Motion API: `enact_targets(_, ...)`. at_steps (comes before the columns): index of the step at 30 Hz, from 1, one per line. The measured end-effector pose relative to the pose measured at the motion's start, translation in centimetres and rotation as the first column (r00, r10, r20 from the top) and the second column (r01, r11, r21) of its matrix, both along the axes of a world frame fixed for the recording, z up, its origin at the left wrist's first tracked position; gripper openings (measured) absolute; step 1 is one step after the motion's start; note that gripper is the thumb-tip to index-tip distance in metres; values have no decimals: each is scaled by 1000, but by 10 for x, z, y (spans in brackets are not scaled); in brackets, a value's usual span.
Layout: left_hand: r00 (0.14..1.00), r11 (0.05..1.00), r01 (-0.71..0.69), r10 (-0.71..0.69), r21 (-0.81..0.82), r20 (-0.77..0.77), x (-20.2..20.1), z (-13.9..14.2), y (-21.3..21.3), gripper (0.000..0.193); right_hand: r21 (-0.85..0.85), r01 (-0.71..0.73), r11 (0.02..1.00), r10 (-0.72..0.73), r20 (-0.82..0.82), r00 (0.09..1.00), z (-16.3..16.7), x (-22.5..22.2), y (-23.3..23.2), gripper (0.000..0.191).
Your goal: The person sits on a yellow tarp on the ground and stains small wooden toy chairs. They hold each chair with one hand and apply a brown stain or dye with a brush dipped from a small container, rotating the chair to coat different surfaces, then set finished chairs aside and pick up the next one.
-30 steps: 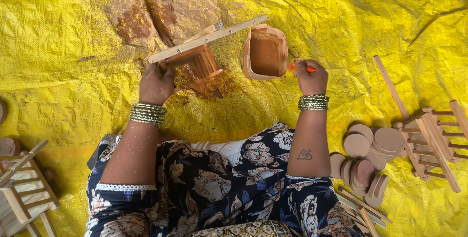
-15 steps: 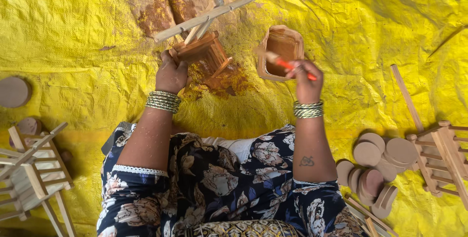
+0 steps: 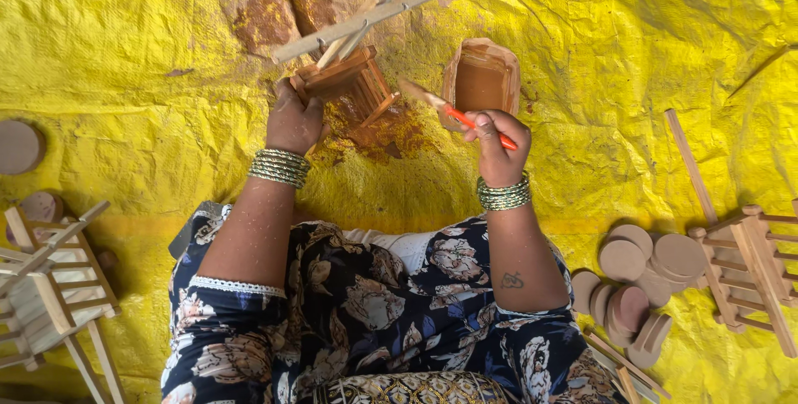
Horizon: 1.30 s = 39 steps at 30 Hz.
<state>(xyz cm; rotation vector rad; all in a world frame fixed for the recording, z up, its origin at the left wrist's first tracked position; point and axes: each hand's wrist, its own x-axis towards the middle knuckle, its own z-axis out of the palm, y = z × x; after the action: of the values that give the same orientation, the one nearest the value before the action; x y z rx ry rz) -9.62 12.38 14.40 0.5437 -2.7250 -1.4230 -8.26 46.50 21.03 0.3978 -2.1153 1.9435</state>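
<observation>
Brush [image 3: 453, 111] lifted frm pot, R hand [image 3: 499, 146] gripping.

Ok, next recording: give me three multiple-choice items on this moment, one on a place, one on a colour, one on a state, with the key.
1. Where does the pile of wooden discs lie?
A. by the person's right knee
B. inside the container
C. on the person's lap

2. What colour is the brush handle?
A. blue
B. orange
C. white

3. How is the small wooden frame placed?
A. lying flat, untouched
B. lifted and tilted in the left hand
C. standing in the container

Key: 1 A, the discs sit on the yellow sheet beside that knee. 2 B, orange shows above the right hand. 3 B, the left hand grips it, tilted, beside the brown container.
</observation>
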Motion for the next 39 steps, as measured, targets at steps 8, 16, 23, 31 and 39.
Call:
enact_targets(8,1000,999,23,-23,-35,-6,2,4,2,59,32,68,997,-69,12,998,-7,-10,14,21)
enact_targets(16,998,999,52,-52,-14,29,4,11,3,54,138,31,990,-35,23,999,-9,-8,10,23)
enact_targets(23,974,985,168,-171,28,149,6,34,7,57,70,-24,997,28,-50,998,-20,-7,-2,22)
enact_targets(31,984,977,178,-177,-116,19,7,37,13,54,138,96,986,-97,4,995,-24,-14,-10,24)
enact_targets(39,981,986,166,-164,-11,103,9,45,17,61,-233,81,969,-39,182,982,-38,1,-41,28)
